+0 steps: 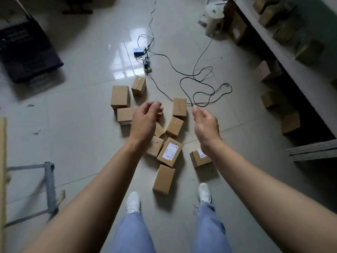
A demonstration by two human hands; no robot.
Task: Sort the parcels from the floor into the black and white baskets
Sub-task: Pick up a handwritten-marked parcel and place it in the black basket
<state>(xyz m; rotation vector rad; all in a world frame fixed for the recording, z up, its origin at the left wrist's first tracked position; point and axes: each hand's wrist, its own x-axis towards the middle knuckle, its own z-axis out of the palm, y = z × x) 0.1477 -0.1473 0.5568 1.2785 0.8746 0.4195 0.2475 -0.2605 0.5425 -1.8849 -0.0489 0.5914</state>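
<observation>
Several brown cardboard parcels lie scattered on the tiled floor in front of my feet. One with a white label (170,152) sits in the middle of the heap, and a plain one (164,179) lies nearest my shoes. My left hand (145,118) hovers above the heap with its fingers loosely curled and holds nothing. To its right, my right hand (206,124) hangs open and empty, palm turned inward. A black basket (25,52) stands at the far left. No white basket is in view.
Black cables (198,84) loop over the floor behind the parcels, beside a small blue device (138,51). A shelf (284,52) with more boxes runs along the right. A grey metal frame (49,187) stands at the left.
</observation>
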